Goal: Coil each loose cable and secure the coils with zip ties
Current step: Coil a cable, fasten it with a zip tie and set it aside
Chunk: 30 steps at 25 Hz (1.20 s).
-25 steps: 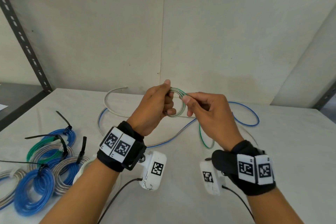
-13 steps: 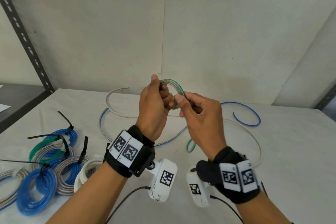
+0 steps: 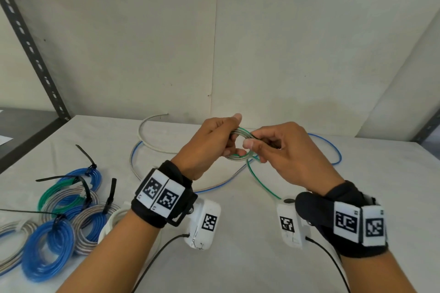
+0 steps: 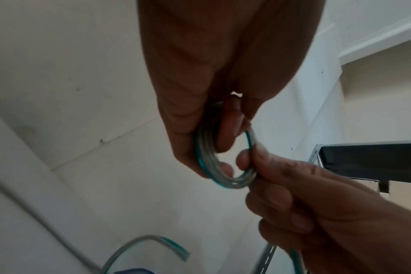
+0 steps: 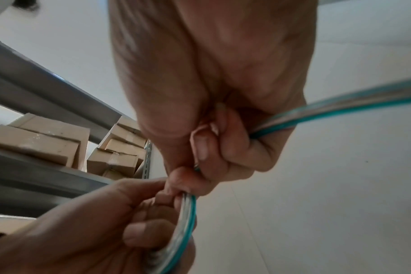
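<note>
Hands lowered from their raised position of half a second ago — now back near the height of a second ago, above the far centre of the tabletop. Green tail lengthened again on the surface, after showing as a short curl at the half-second mark. Judged: one more wrap laid on, coiling of this cable not yet finished, no zip tie applied to it.

Left hand — grip closed on the green-and-clear coil, thumb on top, fingers curled through the ring. Confirmed in the left wrist view: coil pinched at its 9 o'clock side, several turns stacked flat together.

Right hand — grip narrow, closed round the same cable at the coil's 3 o'clock side, thumb pressed against the ring. In the right wrist view, the feed strand passing out of the curled fingers toward 2 o'clock.

Coil held in the air between both grips, clear of the tabletop. Tail dropping from the coil at 5 o'clock and running on toward the right wrist.

Blue-and-grey loose cable lying untouched behind the hands, from 9 round to 3 o'clock. Finished tied coils at 8 o'clock, well apart from the hands.
</note>
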Each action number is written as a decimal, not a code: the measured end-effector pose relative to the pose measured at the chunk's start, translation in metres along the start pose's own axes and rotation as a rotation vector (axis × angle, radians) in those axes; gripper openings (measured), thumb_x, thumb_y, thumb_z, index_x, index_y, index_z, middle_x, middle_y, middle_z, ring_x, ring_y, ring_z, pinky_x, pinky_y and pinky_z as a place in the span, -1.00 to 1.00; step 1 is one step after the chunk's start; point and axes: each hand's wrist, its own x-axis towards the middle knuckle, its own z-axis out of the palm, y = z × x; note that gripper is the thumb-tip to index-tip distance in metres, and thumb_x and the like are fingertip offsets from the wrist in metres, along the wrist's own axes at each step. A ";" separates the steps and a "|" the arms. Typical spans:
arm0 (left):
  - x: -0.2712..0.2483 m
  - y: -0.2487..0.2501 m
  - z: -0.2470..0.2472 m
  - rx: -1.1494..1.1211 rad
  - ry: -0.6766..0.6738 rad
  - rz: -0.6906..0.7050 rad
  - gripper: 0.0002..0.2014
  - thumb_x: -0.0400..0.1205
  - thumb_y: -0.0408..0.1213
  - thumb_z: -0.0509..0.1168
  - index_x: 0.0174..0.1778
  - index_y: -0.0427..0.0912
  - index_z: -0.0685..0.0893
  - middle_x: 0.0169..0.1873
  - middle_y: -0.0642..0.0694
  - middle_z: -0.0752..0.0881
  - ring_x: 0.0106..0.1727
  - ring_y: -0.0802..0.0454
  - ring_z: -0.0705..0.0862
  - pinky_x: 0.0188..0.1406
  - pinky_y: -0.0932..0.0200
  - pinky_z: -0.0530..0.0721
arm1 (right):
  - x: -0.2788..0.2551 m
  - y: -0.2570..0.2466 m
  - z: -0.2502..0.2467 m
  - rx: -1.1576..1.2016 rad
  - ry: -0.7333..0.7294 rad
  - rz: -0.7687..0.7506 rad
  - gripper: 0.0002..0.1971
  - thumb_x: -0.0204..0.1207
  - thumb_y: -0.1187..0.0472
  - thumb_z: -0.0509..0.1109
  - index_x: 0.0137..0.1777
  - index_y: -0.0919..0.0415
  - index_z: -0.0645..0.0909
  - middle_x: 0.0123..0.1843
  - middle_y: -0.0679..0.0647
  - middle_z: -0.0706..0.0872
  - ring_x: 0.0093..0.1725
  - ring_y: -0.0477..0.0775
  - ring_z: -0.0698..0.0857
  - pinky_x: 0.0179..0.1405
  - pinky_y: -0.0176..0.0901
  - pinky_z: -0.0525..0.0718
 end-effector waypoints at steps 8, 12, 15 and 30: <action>0.002 -0.006 -0.001 0.096 0.035 0.105 -0.78 0.84 -0.35 0.02 -0.04 -0.28 0.52 -0.51 0.09 0.36 -0.49 0.15 0.34 -0.41 0.16 0.49 | 0.002 0.006 0.005 0.054 -0.003 0.025 -0.76 0.64 0.06 0.45 -0.15 0.18 0.81 -0.50 0.02 0.64 -0.56 -0.20 0.50 -0.48 -0.49 0.38; 0.008 -0.002 -0.010 -0.291 0.218 0.102 -0.73 0.85 -0.38 -0.02 -0.13 -0.20 0.48 -0.55 0.09 0.25 -0.52 0.14 0.21 -0.54 0.29 0.38 | 0.006 0.006 0.019 0.292 0.206 0.037 -0.81 0.69 0.08 0.40 -0.09 0.00 0.82 -0.50 -0.09 0.62 -0.50 -0.18 0.47 -0.39 -0.36 0.43; 0.014 0.000 -0.018 -0.567 0.367 0.131 -0.72 0.84 -0.40 -0.03 -0.16 -0.19 0.47 -0.51 0.04 0.22 -0.52 0.13 0.18 -0.55 0.28 0.37 | 0.006 -0.003 0.042 0.332 0.285 -0.006 -0.79 0.70 0.07 0.38 -0.09 0.04 0.82 -0.48 -0.07 0.61 -0.47 -0.13 0.45 -0.42 -0.26 0.44; 0.010 0.000 -0.002 -0.570 0.474 0.179 -0.74 0.84 -0.38 -0.04 -0.12 -0.18 0.47 -0.45 0.00 0.25 -0.49 0.11 0.23 -0.49 0.25 0.42 | 0.005 -0.005 0.059 0.308 0.410 -0.065 -0.81 0.66 0.09 0.42 0.07 0.12 0.84 -0.40 -0.22 0.69 -0.34 -0.18 0.70 -0.27 -0.44 0.54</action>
